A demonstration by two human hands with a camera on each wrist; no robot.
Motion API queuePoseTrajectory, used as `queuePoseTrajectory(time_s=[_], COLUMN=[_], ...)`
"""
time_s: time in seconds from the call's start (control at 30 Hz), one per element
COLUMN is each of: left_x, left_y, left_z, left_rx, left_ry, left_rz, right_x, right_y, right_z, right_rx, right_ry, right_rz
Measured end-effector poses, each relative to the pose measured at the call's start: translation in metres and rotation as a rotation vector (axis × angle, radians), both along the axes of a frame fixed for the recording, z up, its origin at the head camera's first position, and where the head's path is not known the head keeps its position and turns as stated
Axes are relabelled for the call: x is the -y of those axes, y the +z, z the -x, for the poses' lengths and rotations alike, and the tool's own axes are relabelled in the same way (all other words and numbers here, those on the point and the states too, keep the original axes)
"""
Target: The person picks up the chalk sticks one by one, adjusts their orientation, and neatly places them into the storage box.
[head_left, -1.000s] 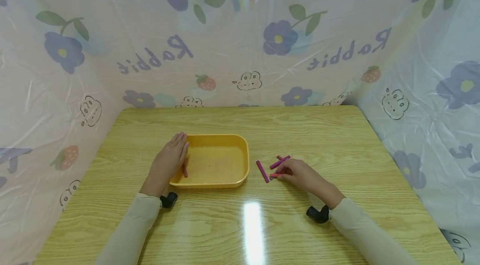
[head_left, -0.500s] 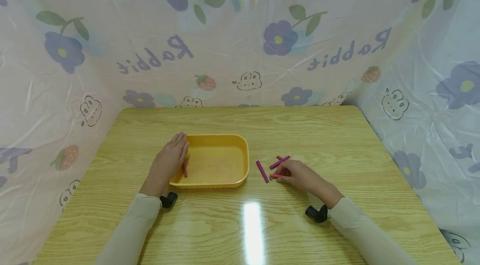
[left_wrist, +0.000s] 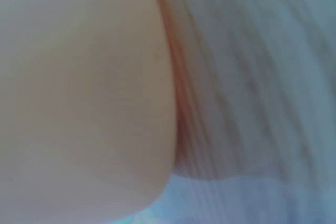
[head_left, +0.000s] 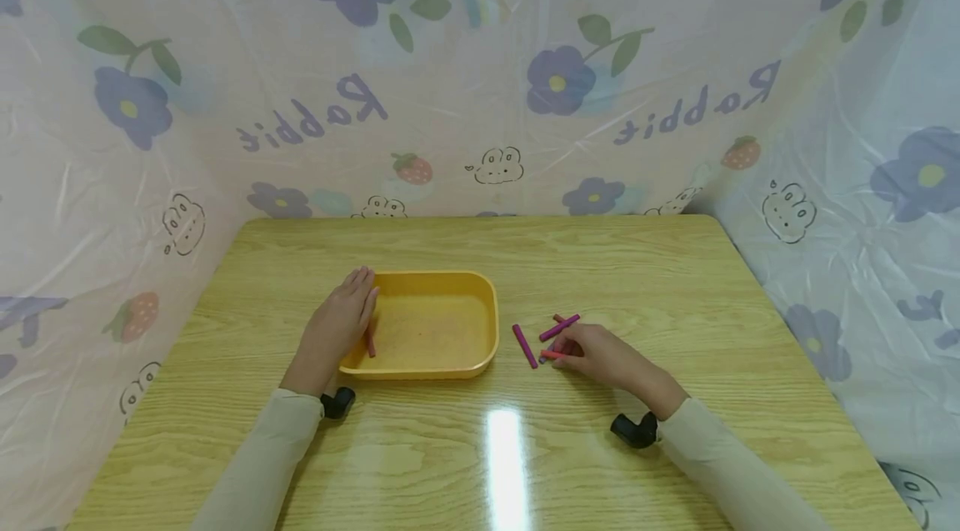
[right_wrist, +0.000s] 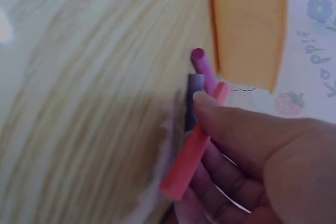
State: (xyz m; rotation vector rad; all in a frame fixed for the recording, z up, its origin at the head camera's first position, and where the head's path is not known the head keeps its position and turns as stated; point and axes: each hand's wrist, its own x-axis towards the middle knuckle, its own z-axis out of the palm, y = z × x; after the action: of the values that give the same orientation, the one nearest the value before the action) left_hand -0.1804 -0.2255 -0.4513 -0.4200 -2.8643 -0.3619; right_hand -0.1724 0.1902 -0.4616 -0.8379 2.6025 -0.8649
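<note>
My left hand (head_left: pixel 339 327) lies along the left side of a yellow plastic tray (head_left: pixel 491 306), fingers straight and together over its rim. A dark red crayon-like stick (head_left: pixel 371 345) lies in the tray beside that hand, partly hidden by it. Right of the tray, my right hand (head_left: pixel 600 352) pinches a coral-red crayon-like stick (right_wrist: pixel 184 174) under the thumb. At the thumb tip is a dark grey-purple stick (right_wrist: pixel 191 111). Close by on the table lie a magenta stick (head_left: pixel 525 346) and a purple stick (head_left: pixel 560 327) crossing a brownish-red one (head_left: pixel 558 318).
The wood-grain table (head_left: pixel 420 456) reaches back to a patterned plastic curtain (head_left: pixel 465 97), which also hangs at both sides. Black wrist pieces (head_left: pixel 633 431) sit by the sleeve cuffs. A bright light reflection (head_left: pixel 507 464) shows on the table front.
Both hands stay almost where they were. The fingers of my right hand shift slightly around the coral-red stick, and the grey-purple stick by them turns a little.
</note>
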Motion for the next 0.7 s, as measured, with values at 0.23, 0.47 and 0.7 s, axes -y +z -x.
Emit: queuePoseTrajectory(time_s=[0.23, 0.47, 0.7], left_x=[0.0, -0.001, 0.0], left_y=[-0.001, 0.0, -0.001], left_z=[0.0, 0.0, 0.0], left_rx=[0.007, 0.015, 0.003], left_ry=[0.004, 0.002, 0.009], left_rz=[-0.003, -0.009, -0.001], right_x=[-0.002, 0.001, 0.008], right_y=[0.013, 0.023, 0.031], right_z=[0.0, 0.006, 0.01], right_rx=[0.02, 0.091, 0.224], right_ry=[0.0, -0.047, -0.089], right_rz=[0.066, 0.179, 0.337])
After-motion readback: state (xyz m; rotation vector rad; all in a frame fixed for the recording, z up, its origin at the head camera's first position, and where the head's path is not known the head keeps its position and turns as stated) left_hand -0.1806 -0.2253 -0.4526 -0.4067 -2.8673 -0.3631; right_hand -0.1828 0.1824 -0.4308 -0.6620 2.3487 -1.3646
